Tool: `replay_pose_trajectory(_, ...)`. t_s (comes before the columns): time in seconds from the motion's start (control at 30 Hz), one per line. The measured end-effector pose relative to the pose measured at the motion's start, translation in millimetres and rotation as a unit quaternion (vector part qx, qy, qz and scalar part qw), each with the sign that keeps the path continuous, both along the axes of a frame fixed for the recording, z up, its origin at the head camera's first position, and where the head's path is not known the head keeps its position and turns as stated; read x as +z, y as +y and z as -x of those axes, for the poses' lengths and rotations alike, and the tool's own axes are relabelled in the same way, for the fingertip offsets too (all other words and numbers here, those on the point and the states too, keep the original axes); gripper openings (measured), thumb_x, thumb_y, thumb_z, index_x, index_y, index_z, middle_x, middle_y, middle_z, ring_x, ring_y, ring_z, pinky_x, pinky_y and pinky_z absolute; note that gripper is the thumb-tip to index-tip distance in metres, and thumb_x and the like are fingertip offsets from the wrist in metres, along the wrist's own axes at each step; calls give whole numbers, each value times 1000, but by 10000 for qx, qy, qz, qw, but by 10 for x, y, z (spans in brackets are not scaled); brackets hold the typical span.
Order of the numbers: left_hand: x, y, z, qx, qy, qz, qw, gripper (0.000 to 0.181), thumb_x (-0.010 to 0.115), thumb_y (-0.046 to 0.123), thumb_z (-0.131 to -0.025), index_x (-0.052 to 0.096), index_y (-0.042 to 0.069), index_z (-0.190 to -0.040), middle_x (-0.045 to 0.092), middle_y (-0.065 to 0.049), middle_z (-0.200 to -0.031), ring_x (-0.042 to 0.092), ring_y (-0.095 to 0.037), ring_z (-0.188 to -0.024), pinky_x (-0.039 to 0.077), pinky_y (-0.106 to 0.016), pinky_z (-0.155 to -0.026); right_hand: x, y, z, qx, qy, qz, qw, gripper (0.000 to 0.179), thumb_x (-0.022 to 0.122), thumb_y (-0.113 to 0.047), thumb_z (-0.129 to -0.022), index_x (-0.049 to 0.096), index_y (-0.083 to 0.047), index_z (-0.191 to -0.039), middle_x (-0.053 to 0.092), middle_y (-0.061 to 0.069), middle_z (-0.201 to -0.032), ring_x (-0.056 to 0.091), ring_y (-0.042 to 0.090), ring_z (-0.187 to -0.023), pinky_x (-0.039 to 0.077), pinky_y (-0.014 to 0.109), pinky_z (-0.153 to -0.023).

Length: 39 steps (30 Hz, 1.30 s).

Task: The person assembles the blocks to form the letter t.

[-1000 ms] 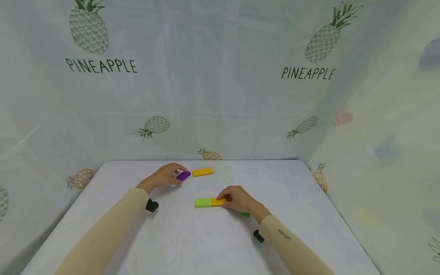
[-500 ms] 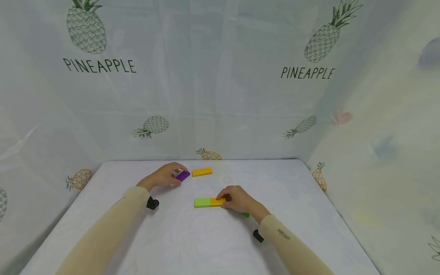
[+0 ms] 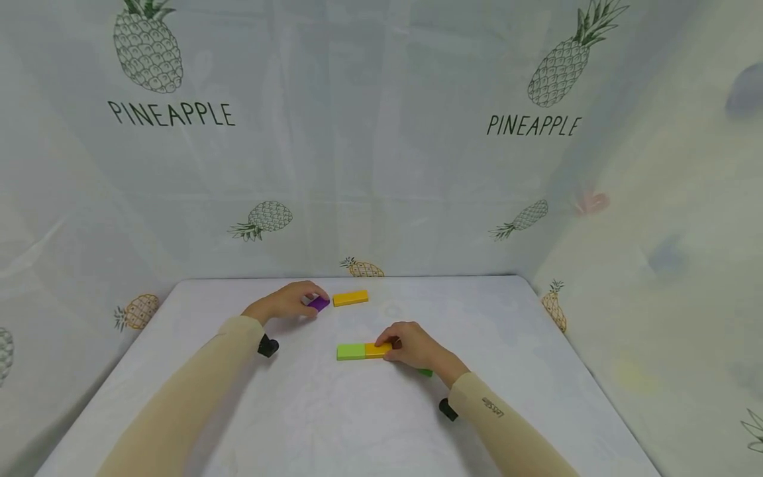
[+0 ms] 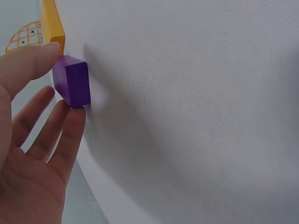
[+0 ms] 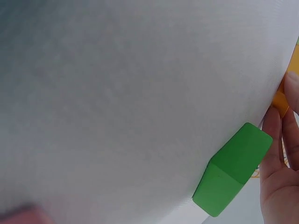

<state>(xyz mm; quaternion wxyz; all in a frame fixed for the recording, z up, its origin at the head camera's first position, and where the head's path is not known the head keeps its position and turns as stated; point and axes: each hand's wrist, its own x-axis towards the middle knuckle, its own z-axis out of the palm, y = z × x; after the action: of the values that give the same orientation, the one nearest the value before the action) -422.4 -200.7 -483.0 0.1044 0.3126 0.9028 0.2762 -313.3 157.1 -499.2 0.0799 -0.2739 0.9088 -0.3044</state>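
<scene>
At the far left of the table, my left hand [image 3: 289, 299] has its thumb and fingertips at opposite sides of a purple block [image 3: 319, 303]. In the left wrist view the purple block [image 4: 74, 84] sits between the thumb above and the fingertips below, one end near a yellow block [image 4: 52, 23]. Nearer the middle, my right hand [image 3: 412, 344] pinches an orange block [image 3: 373, 352] whose left end meets a lime-green block [image 3: 350, 352]. The right wrist view shows the orange block [image 5: 281, 102] partly covered by fingers.
A darker green block [image 5: 233, 170] lies near my right wrist, mostly hidden in the head view. Something blurred and reddish [image 5: 28, 217] shows at the right wrist view's lower left corner. Pineapple-print cloth [image 3: 369, 165] rises behind the white table [image 3: 334, 424].
My left hand and the purple block have shifted slightly right and away from me, with the block a little more covered by fingers. The right hand holds still on the orange block.
</scene>
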Motion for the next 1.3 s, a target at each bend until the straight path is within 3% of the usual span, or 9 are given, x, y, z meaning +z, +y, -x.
replay_pose_trajectory(0.2, 7, 37, -1, -112, -4, 41, 9999, 37, 77, 6, -96, 73, 12, -132, 58, -17, -147, 54, -39, -133, 50, -58, -110, -15, -1, 19, 15, 28, -10, 10000, 23, 81, -12, -95, 79, -20, -117, 72, -8, -113, 59, 11, -95, 55, 27, -89)
replay_pose_trajectory(0.4, 2, 56, -34, 0, -127, 12, 9999, 40, 79, 6, -94, 72, 11, -133, 56, -19, -149, 57, -40, -130, 52, -55, -109, 2, -2, 10, 18, 43, -10, 10000, 23, 81, -12, -95, 80, -20, -116, 72, -8, -112, 59, 11, -95, 54, 27, -88)
replay_pose_trajectory(0.8, -12, 1, -72, 175, -188, -179, 9995, 42, 79, 0, -92, 72, 9, -133, 60, -16, -140, 63, -35, -122, 56, -49, -105, -8, 0, 3, 64, 86, 9, 9999, 23, 82, -12, -95, 79, -19, -116, 72, -8, -112, 60, 11, -95, 55, 27, -89)
replay_pose_trajectory(1.3, -58, 6, -67, 67, -101, 4, 9999, 37, 82, 7, -93, 77, 14, -129, 61, -8, -128, 63, -26, -116, 57, -44, -104, -32, 0, 9, 1, 139, -67, 9999, 23, 82, -12, -94, 80, -19, -116, 73, -8, -111, 60, 10, -97, 55, 29, -91)
